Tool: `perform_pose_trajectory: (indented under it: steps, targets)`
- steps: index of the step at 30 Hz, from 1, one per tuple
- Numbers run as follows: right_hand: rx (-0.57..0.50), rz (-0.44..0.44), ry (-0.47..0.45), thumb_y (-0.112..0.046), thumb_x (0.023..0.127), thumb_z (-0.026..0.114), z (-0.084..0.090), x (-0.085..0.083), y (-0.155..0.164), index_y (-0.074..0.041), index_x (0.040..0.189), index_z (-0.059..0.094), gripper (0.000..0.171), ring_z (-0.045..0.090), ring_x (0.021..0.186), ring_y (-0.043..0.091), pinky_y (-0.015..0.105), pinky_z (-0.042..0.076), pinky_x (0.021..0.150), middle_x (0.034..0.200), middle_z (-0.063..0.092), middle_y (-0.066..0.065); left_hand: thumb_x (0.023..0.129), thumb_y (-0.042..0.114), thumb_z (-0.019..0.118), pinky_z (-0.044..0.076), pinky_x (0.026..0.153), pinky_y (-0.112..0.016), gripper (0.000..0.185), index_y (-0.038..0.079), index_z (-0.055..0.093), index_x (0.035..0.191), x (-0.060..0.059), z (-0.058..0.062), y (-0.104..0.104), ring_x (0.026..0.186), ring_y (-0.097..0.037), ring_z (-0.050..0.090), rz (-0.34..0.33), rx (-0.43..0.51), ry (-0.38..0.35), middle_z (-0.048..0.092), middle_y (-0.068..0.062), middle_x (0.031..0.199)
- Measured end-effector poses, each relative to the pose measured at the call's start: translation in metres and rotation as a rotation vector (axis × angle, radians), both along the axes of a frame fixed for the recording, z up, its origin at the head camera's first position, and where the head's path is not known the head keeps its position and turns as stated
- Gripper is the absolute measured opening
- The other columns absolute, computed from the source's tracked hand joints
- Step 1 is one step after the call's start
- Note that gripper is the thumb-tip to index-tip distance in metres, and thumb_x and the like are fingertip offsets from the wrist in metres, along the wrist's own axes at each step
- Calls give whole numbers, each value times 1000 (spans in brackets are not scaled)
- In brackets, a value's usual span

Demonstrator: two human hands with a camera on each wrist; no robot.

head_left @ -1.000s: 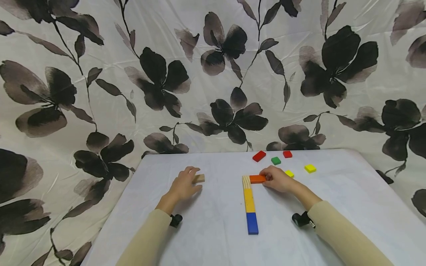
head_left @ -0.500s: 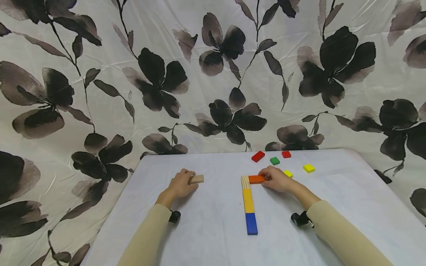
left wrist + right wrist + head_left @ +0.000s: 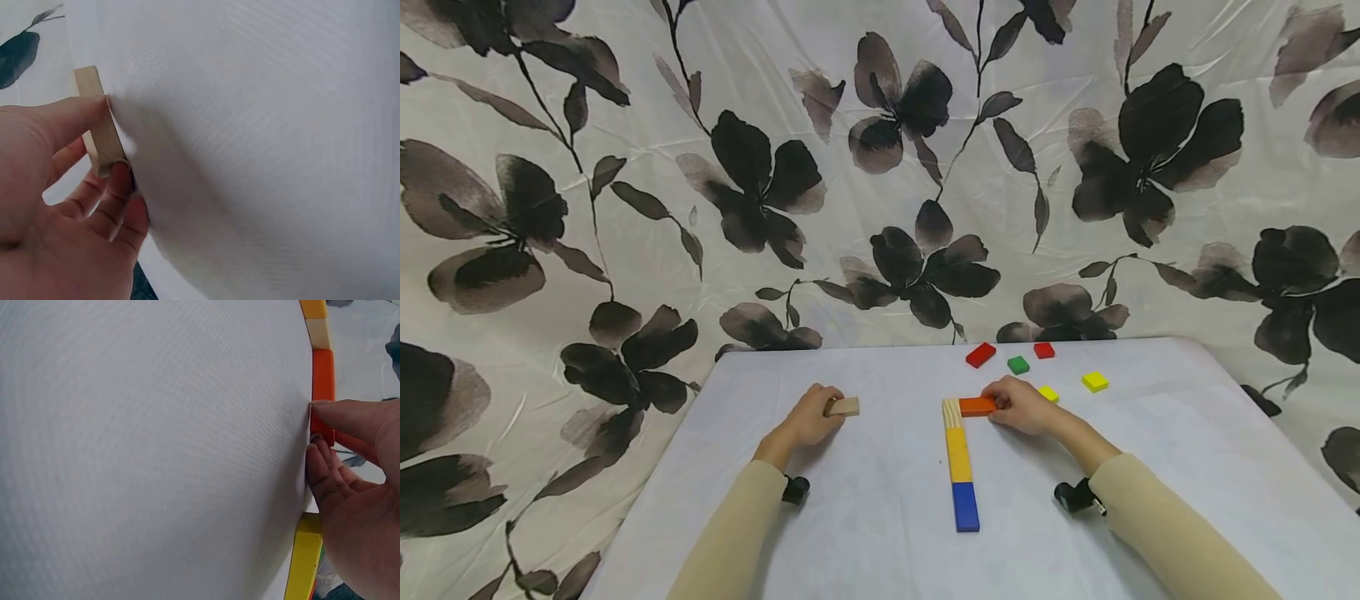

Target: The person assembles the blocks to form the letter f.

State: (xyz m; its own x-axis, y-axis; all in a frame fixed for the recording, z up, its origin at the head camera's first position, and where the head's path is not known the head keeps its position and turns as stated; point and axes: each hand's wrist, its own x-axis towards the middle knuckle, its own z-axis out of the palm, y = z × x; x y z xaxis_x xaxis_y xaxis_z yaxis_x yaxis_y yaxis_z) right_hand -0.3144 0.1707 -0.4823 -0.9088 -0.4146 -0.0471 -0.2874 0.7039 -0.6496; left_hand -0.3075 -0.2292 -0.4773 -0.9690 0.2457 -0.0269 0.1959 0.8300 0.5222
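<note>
Right hand [image 3: 1021, 405] pinches the orange block [image 3: 977, 407] at its end, butted against the pale block [image 3: 952, 411] mid-table; left hand [image 3: 808, 417] pinches a plain wooden block [image 3: 843, 407]; both look light, rigid, best gripped by side edges.

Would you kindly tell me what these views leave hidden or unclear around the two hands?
- Head view: the right hand covers the orange block's right end.
- Head view: the left hand hides part of the plain wooden block.
- Right wrist view: the yellow block is cut off by the bottom edge.
</note>
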Motion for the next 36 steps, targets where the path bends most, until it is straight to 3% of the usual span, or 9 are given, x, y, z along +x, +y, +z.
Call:
perform_pose_trajectory:
  steps: [6, 13, 36]
  targets:
    - [12, -2, -2, -6, 93, 74, 1, 0, -1, -1, 127, 68, 34, 54, 92, 21, 35, 53, 88, 104, 61, 7, 94, 6, 72, 47, 83, -40, 31, 2, 63, 123, 0, 0, -2, 89, -22, 52, -34, 25, 39, 57, -11, 103]
    - [13, 13, 11, -5, 93, 73, 4, -1, -1, 0, 126, 68, 33, 53, 92, 22, 36, 53, 88, 104, 61, 8, 93, 5, 74, 49, 86, -41, 31, 2, 64, 122, 4, 2, 3, 92, -23, 55, -27, 68, 52, 58, -11, 103]
    - [76, 17, 35, -4, 93, 74, 7, 3, -4, -2, 126, 67, 34, 55, 93, 21, 39, 56, 92, 105, 60, 8, 93, 8, 75, 48, 83, -36, 31, 4, 65, 122, 14, 3, 41, 92, -19, 54, -143, 103, 45, 59, -7, 106]
